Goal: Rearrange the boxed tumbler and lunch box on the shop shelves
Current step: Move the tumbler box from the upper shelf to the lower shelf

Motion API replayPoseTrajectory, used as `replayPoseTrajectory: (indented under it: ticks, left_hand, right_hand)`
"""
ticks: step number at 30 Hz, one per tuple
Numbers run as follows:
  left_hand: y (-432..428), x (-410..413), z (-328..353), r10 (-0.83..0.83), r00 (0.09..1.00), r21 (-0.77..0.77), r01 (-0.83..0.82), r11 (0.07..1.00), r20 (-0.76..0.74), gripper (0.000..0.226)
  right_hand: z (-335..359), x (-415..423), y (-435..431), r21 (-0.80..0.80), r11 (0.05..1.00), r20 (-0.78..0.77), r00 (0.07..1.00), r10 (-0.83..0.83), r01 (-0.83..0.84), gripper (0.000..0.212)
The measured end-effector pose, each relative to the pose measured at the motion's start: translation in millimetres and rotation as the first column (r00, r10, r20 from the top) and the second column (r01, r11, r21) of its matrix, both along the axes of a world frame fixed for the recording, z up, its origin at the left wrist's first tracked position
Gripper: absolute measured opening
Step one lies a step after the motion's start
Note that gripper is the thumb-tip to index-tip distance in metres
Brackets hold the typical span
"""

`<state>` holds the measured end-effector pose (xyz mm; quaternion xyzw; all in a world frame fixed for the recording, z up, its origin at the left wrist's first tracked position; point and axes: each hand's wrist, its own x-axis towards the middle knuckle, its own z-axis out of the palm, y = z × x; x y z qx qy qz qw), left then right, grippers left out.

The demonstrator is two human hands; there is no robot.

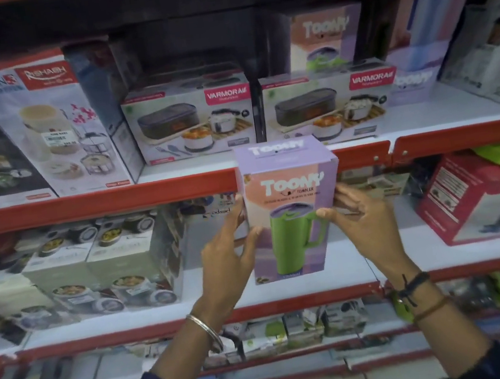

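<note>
- Head view, the only one I've got: I'm holding the boxed tumbler [292, 208] upright in the air, in front of the red edge of the upper shelf [94, 205], with its top flap about level with the shelf board.
- My left hand [229, 251] is pressed flat-ish against the left side of the box, fingers spread and the thumb wrapped onto the front face. My right hand [363, 220] mirrors it on the right side, thumb on the front by the printed handle. So both hands are partly curled and clamped on the box, neither one closed into a fist.
- Handling guess: thin printed card, so probably light and a bit springy (squeeze the middle too hard and the panels likely bow in). The glossy print looks slippery, so I'd hold near the vertical corners, where card is stiffest.
- The lunch box [193, 121] sits on the upper shelf, just beside a twin lunch box [328, 104], with another tumbler box [328, 37] behind the twin. It's a wider carton, so I'd take it by its two short ends.
</note>
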<state>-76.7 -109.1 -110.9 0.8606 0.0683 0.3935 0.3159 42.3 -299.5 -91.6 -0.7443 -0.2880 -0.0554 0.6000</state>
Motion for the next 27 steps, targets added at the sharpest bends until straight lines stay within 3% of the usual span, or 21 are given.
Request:
replayPoseTrajectory:
  ticks: [10, 19, 24, 27]
  left_hand:
    - [-7, 28, -89, -0.084, 0.969, -0.153, 0.050, 0.987, -0.231, 0.056]
    - [-1, 53, -125, -0.053, 0.931, -0.253, -0.042, 0.967, -0.360, 0.043]
    - [-6, 49, -127, -0.096, 0.926, -0.304, -0.021, 0.952, -0.364, 0.048]
    - [-10, 45, -119, -0.050, 0.957, -0.270, -0.030, 0.962, -0.286, 0.048]
  right_hand:
    - [-95, 21, -4, -0.162, 0.987, -0.054, 0.999, -0.006, -0.002, 0.046]
    - [-144, 43, 10, -0.185, 0.982, -0.177, 0.984, -0.003, -0.031, 0.047]
    - [-159, 46, 8, -0.174, 0.983, -0.202, 0.979, 0.016, -0.052, 0.046]
    - [-152, 43, 5, -0.133, 0.991, -0.174, 0.984, -0.029, 0.006, 0.045]
